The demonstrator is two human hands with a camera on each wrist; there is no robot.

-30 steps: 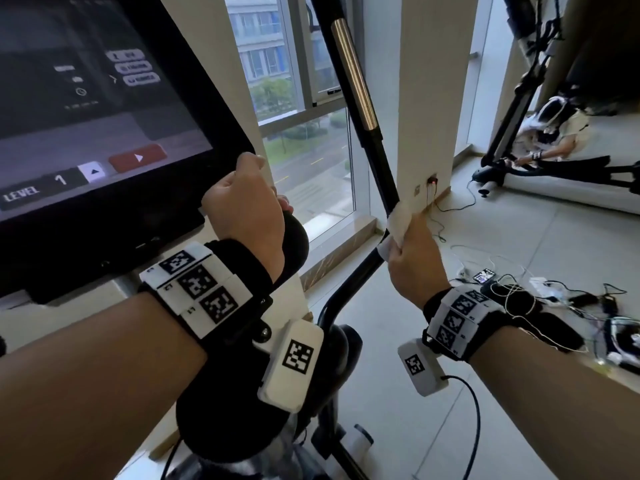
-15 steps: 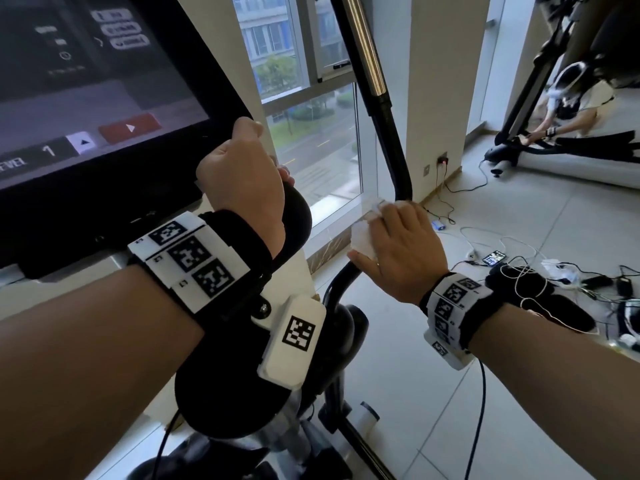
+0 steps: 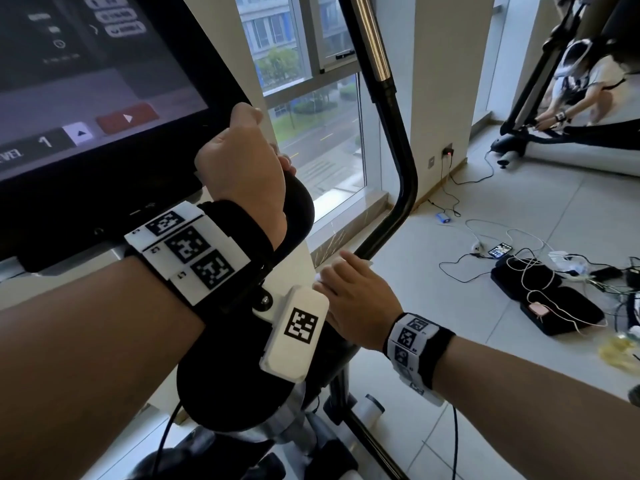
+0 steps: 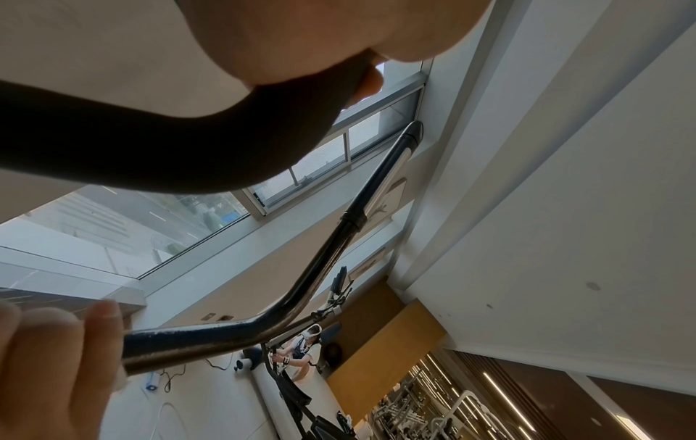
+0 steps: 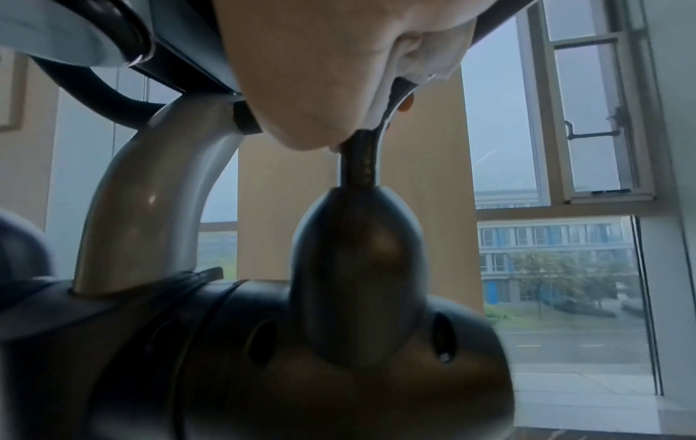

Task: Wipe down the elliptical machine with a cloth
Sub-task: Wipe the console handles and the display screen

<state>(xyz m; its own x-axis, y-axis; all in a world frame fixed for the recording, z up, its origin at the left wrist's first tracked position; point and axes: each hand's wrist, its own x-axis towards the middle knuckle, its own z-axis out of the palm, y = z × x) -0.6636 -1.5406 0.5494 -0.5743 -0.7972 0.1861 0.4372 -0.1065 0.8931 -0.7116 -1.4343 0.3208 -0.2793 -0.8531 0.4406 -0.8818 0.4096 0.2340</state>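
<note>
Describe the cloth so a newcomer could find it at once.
Start at the console screen, then follow the black bar right of it down past its bend. There the right hand wraps a white cloth round the bar; it is the only white scrap under fingers, unlike the left hand's bare black grip.

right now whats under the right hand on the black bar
A white cloth sits under the right hand, wrapped round the black metal swing bar. Only its edges peek out past the fingers; the rest, and the bar beneath, are covered.
</note>
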